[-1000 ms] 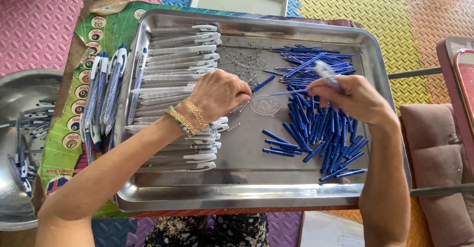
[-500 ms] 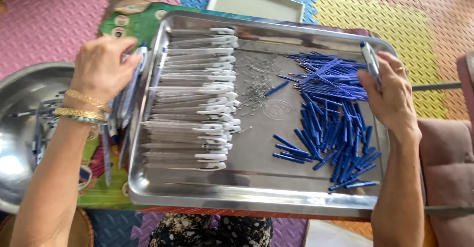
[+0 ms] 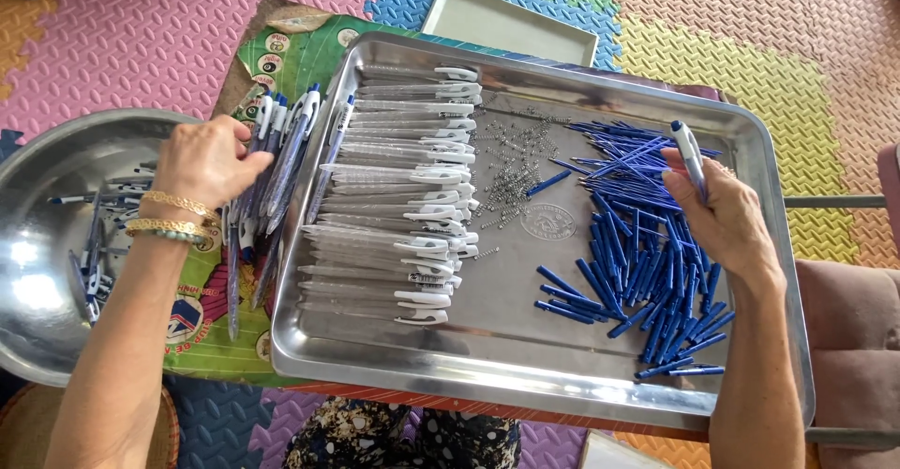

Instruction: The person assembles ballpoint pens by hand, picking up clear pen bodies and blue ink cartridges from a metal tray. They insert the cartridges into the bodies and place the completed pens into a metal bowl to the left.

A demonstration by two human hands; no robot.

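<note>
A large steel tray (image 3: 525, 361) holds a stack of clear-and-white pen barrels (image 3: 398, 193) on its left, a scatter of small metal springs (image 3: 511, 164) in the middle and a pile of blue pen parts (image 3: 647, 244) on its right. My right hand (image 3: 722, 221) hovers over the blue pile and grips a pen (image 3: 689, 155) that points up and away. My left hand (image 3: 206, 160) is left of the tray, its fingers on a row of finished blue-and-white pens (image 3: 272, 160) lying on a green printed sheet (image 3: 211, 342).
A big round steel bowl (image 3: 47, 310) with several pens in it sits at the far left. A pale shallow tray (image 3: 506, 24) lies beyond the steel tray. Coloured foam mats cover the floor. A brownish cushion (image 3: 858, 338) is at the right edge.
My left hand left the tray's middle and moved left to the row of finished pens. My right hand stayed over the blue pile, still gripping a pen.
</note>
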